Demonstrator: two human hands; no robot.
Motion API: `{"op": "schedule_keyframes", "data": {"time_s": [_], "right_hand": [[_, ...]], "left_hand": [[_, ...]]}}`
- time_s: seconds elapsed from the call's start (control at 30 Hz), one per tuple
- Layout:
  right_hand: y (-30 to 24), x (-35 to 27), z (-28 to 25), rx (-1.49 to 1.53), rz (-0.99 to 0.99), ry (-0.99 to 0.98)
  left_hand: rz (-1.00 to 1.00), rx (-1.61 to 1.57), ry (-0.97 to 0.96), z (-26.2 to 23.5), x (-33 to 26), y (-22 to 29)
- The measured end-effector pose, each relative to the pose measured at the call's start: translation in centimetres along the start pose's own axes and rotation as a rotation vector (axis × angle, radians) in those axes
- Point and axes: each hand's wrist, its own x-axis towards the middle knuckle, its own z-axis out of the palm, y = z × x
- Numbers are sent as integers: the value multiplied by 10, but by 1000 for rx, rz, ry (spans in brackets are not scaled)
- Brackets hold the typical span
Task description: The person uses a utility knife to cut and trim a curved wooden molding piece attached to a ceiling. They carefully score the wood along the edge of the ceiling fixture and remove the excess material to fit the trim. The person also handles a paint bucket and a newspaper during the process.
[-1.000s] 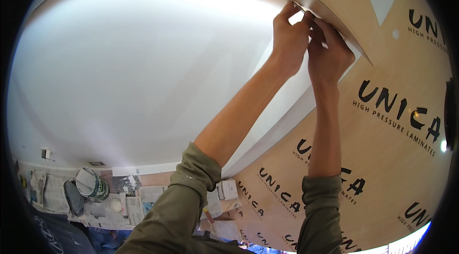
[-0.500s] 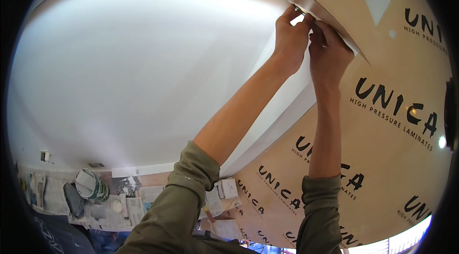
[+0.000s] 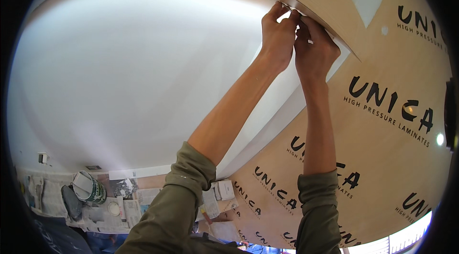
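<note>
Both my arms reach up to the underside of a long pale ledge above the white wall. My left hand is closed in a pinch at the ledge's lit inner edge, thumb and fingertips against it. Close on its right, my right hand has its fingers bent and pressed together at the same edge. A thin, dark sliver shows between the fingertips, too small to name. Bright light from behind the ledge washes over the white wall.
Brown sheeting with dark print covers the right side. Below left, newspaper lies under a green bucket, a dark grey bag and a round white lid. A wall socket sits low on the far left.
In the picture, both hands and the ledge have shifted slightly left, along with the surroundings. The pinching hold at the edge looks much the same.
</note>
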Motion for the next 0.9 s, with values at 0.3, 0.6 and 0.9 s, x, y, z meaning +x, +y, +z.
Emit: {"op": "schedule_keyframes", "data": {"time_s": [0.3,0.6,0.9], "right_hand": [[0,-3,9,1,11,52],[1,-3,7,16,1,51],[1,-1,9,29,-23,65]], "left_hand": [[46,13,-6,-6,5,-2],[46,12,-17,-1,0,1],[28,17,24,-2,0,-2]]}}
